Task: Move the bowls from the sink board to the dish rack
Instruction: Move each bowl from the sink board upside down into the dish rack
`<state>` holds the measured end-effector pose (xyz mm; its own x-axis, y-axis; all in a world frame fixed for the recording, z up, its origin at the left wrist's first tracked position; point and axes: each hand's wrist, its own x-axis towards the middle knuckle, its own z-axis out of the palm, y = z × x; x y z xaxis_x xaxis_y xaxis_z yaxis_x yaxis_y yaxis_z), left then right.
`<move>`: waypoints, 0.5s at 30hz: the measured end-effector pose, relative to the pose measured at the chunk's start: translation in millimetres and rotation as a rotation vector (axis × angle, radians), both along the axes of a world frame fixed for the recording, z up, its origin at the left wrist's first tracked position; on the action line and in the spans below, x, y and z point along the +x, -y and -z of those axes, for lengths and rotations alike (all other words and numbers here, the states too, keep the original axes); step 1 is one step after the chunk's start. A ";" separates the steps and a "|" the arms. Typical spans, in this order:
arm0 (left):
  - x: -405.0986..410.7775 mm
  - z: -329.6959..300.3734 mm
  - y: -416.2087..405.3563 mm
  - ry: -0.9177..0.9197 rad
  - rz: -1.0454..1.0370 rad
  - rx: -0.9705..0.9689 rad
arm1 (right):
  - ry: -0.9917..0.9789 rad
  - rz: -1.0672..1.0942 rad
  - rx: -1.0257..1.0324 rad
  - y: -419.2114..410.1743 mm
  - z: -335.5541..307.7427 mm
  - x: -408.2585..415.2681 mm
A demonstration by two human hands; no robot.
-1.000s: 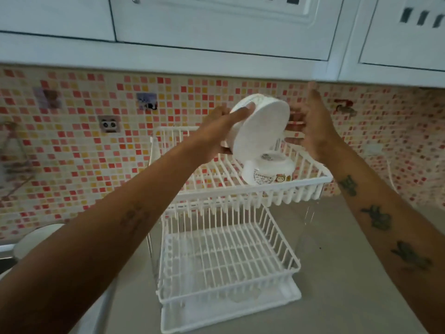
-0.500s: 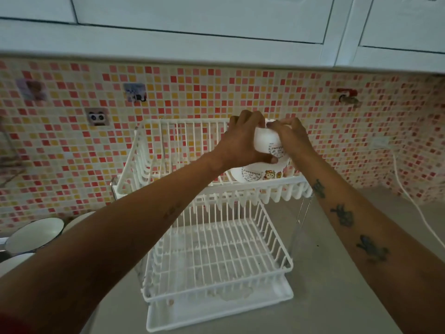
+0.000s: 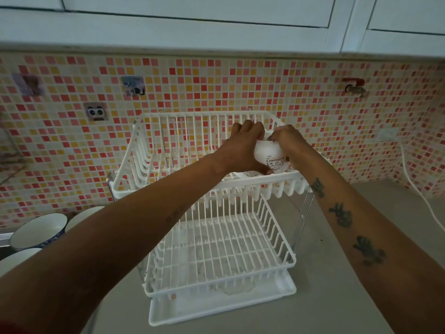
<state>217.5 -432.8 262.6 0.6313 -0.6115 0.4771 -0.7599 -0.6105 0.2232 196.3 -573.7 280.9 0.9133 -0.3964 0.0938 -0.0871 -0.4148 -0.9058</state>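
A white two-tier dish rack (image 3: 168,184) stands on the grey counter. In its upper tier, at the right, a small white bowl (image 3: 268,156) with printed lettering is turned upside down on top of another white bowl (image 3: 248,175). My left hand (image 3: 243,148) grips the upper bowl from the left and my right hand (image 3: 286,141) grips it from the right; both hands hide much of it. The lower tier holds nothing. At the far left edge, behind my left forearm, stand a blue-patterned bowl (image 3: 38,230) and two more white bowls, partly hidden.
Pink and yellow mosaic tiles cover the wall behind the rack, with white cabinets above. A white cable (image 3: 414,186) hangs down the wall onto the counter at the right. A drip tray (image 3: 216,307) sits under the rack. Grey counter (image 3: 337,285) extends to the right.
The white bowl was held up tilted above the rack a second ago; both hands have since brought it down upside down onto the bowl in the upper tier. The view has dipped slightly.
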 end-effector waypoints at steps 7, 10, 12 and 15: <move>2.9 4.6 -0.2 -0.009 0.001 0.044 | -0.016 0.018 -0.068 -1.2 2.7 2.6; 0.8 -1.3 -5.2 -0.111 0.009 -0.024 | -0.005 0.035 -0.197 -2.0 2.3 -1.4; -1.6 -10.2 -15.9 -0.163 -0.010 -0.094 | 0.036 0.074 -0.245 -4.3 3.1 -8.1; -5.9 -28.0 -50.6 -0.168 -0.050 -0.197 | 0.228 0.112 -0.380 -13.4 -0.6 -21.5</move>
